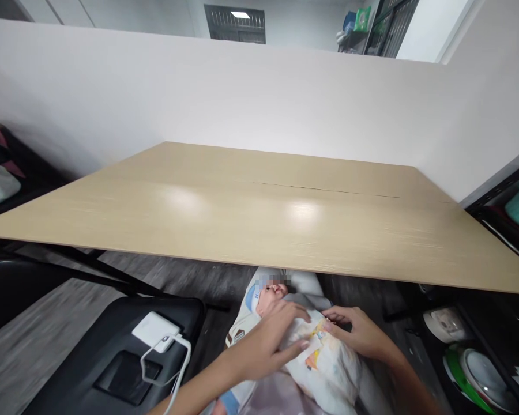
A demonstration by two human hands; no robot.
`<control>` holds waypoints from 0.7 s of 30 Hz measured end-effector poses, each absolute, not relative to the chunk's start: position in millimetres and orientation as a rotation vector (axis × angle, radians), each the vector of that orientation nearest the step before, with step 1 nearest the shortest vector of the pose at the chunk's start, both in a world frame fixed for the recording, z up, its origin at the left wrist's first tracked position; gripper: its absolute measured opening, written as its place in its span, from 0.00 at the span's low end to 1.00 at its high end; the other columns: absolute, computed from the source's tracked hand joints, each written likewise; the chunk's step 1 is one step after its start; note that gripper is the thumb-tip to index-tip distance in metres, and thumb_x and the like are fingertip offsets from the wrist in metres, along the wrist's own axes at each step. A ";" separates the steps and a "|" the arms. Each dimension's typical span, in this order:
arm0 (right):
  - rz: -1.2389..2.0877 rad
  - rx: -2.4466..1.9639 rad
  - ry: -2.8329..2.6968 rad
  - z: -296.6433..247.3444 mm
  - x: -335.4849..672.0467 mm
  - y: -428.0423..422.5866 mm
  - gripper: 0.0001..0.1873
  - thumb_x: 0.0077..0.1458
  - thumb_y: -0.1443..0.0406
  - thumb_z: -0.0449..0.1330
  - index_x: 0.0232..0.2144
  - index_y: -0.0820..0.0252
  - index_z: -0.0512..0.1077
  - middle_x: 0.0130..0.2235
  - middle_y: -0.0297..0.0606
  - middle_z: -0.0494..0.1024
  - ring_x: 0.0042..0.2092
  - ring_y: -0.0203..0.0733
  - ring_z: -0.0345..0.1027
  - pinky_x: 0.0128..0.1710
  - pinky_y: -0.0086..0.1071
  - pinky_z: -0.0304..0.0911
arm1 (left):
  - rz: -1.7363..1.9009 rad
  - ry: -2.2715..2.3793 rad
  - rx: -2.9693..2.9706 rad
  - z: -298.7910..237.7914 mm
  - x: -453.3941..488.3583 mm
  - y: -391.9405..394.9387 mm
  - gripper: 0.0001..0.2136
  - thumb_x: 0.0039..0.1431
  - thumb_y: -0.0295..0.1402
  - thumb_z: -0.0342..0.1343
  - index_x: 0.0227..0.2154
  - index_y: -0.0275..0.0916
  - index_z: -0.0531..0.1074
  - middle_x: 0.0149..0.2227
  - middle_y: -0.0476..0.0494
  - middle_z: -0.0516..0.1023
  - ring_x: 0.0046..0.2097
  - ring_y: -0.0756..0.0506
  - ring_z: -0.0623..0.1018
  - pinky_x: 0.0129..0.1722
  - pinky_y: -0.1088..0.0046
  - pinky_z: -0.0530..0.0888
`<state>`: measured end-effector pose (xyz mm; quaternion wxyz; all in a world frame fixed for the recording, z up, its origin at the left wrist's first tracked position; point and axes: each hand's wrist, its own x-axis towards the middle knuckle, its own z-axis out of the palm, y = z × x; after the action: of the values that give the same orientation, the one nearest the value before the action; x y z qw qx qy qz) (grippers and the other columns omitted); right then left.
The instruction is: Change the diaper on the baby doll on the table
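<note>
A baby doll [285,328] in a white printed wrap and a blue-and-white cap lies on my lap, below the near edge of the table. My left hand [277,334] rests on the doll's chest with its fingers spread flat. From the right, my right hand [354,331] touches the wrap, its fingertips pressed together on the cloth at the chest. Part of the doll's lower body is out of the frame.
A wide light wooden table [259,207] fills the middle, with white partition walls behind. At the lower left, a black chair [112,357] carries a white power bank [155,331] with a cable. Black shelves on the right hold bowls and plates [471,369].
</note>
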<state>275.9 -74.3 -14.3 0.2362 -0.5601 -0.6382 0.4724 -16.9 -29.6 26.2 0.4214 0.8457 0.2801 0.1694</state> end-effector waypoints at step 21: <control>1.042 -1.714 -1.578 -43.6 296.4 -68.2 0.23 0.67 0.48 0.61 0.51 0.57 0.81 0.52 0.48 0.86 0.54 0.57 0.79 0.55 0.48 0.70 | 0.771 0.432 1.809 -19.3 2.7 -25.8 0.09 0.70 0.39 0.63 0.37 0.39 0.77 0.39 0.41 0.84 0.43 0.44 0.77 0.47 0.67 0.71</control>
<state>296.4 -68.2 -43.6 0.2903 -0.6426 -0.5916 0.3908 2.7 -25.8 -19.3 0.5347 0.7594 0.1811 0.3236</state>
